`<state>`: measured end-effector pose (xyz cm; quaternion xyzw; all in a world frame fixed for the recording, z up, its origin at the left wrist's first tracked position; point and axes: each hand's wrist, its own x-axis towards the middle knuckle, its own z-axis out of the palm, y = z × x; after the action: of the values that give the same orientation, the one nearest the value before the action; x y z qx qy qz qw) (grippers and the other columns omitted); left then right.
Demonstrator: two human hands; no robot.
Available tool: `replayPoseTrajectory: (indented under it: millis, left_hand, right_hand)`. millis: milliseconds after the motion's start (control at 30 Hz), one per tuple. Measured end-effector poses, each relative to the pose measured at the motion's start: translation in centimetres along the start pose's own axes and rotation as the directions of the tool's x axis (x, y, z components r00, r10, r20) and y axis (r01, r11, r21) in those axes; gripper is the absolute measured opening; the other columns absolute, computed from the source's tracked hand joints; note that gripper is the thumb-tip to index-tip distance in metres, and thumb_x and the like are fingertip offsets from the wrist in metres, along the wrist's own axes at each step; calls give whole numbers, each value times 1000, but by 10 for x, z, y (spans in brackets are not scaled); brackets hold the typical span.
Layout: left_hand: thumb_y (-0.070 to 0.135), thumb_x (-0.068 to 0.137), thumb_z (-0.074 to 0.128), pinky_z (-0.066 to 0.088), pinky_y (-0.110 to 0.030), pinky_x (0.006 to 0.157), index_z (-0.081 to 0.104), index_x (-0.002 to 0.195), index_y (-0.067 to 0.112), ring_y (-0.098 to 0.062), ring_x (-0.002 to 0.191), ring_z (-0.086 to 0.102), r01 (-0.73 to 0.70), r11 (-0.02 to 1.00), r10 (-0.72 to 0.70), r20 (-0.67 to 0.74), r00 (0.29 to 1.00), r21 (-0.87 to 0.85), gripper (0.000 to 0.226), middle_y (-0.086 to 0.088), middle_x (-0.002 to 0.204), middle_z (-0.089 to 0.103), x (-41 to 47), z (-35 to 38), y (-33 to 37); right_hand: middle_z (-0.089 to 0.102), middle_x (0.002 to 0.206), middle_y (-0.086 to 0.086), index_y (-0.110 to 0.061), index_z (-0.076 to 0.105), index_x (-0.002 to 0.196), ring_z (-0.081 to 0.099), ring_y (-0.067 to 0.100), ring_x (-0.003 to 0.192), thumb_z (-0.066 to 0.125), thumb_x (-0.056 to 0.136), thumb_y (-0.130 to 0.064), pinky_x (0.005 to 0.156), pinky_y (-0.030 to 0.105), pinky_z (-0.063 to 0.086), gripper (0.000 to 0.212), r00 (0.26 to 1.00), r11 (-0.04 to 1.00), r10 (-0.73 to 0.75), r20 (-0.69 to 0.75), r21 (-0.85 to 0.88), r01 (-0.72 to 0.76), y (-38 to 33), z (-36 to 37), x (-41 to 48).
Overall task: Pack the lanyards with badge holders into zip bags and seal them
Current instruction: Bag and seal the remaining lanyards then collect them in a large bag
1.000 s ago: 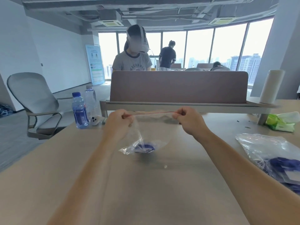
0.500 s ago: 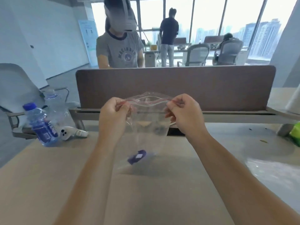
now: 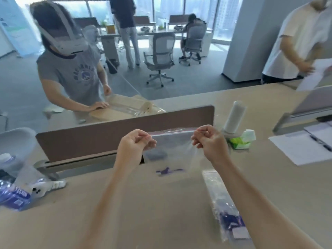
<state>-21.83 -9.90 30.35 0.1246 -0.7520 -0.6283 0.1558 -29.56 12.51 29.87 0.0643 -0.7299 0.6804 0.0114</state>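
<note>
Nearest, at the right edge of the counter (image 3: 143,212), a filled clear bag (image 3: 230,218) lies flat with blue contents inside. Past it, both hands hold a zip bag (image 3: 172,146) up above the counter. The left hand (image 3: 133,146) and right hand (image 3: 209,141) each have a grip pinched tight on a top corner, the red zip strip stretched between them. A blue lanyard (image 3: 168,171) sits at the bag's bottom. Beyond stand a white roll (image 3: 234,119) and a brown divider (image 3: 107,133).

Brown desk divider (image 3: 125,130), water bottle (image 3: 12,194) at the left, white controller (image 3: 49,186) beside it, white roll (image 3: 234,117) standing near green tissue pack (image 3: 241,141), papers (image 3: 298,150) with pen (image 3: 321,143)
</note>
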Motion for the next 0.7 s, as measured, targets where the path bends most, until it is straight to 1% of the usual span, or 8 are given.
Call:
replayPoseTrajectory:
  millis: [67,167,267,367,433,533,633,700]
  left_hand:
    - [0,96,59,59,-31,73,63,85,-1,-23,71,74,4,999,-1,74,997,-45,12,-11,75,76,-2,15,10]
    - [2,96,59,58,-35,72,63,84,-1,-23,71,72,20,998,-8,202,979,-59,13,-15,79,76,-13,42,22]
    - [2,96,60,56,-29,66,64,82,6,-22,70,71,76,996,-51,376,925,-54,15,-14,78,74,-31,69,32]
    - [-1,95,60,55,-27,62,63,81,3,-16,61,67,122,991,-79,496,865,-55,14,-12,73,70,-46,94,44]
    - [-1,94,60,55,-26,59,62,81,1,-15,58,66,137,989,-87,553,828,-49,14,-13,72,68,-54,110,49]
    - [0,94,62,56,-29,59,62,80,2,-18,59,66,156,988,-111,614,782,-21,14,-11,70,69,-61,133,47]
    - [0,94,62,59,-31,57,63,81,0,-20,58,66,208,978,-172,626,760,16,13,-11,68,68,-62,156,33]
    - [0,94,61,58,-31,54,61,80,0,-21,55,63,246,968,-226,624,748,56,14,-12,65,66,-62,174,18]
  right_hand:
    - [67,65,5,-10,58,79,58,10,49,59,94,2,49,20,46,19,1000,1000,13,-19,-27,-14,-12,-26,-9]
    - [66,60,-1,-10,57,80,57,9,46,60,93,3,47,18,45,19,994,996,45,-99,-71,-52,-25,-67,-33]
    - [65,58,-2,-8,56,80,56,8,44,60,93,4,45,17,43,18,975,992,73,-210,-85,-92,-31,-105,-64]
    - [65,59,-1,-9,55,78,54,7,44,60,93,4,46,17,41,20,954,986,104,-281,-97,-136,-36,-140,-92]
    - [66,61,-2,-10,56,80,54,7,46,61,93,1,47,18,41,18,946,981,112,-303,-121,-155,-37,-161,-104]
    - [67,65,4,-10,58,80,51,11,46,63,92,-2,46,18,38,16,937,974,123,-326,-141,-177,-33,-189,-111]
    - [66,66,7,-9,58,79,42,12,42,63,93,-3,44,18,35,16,936,964,154,-316,-160,-213,-16,-209,-106]
    - [67,66,7,-8,58,80,38,10,40,64,92,-5,43,19,33,14,931,951,192,-310,-175,-254,10,-223,-94]
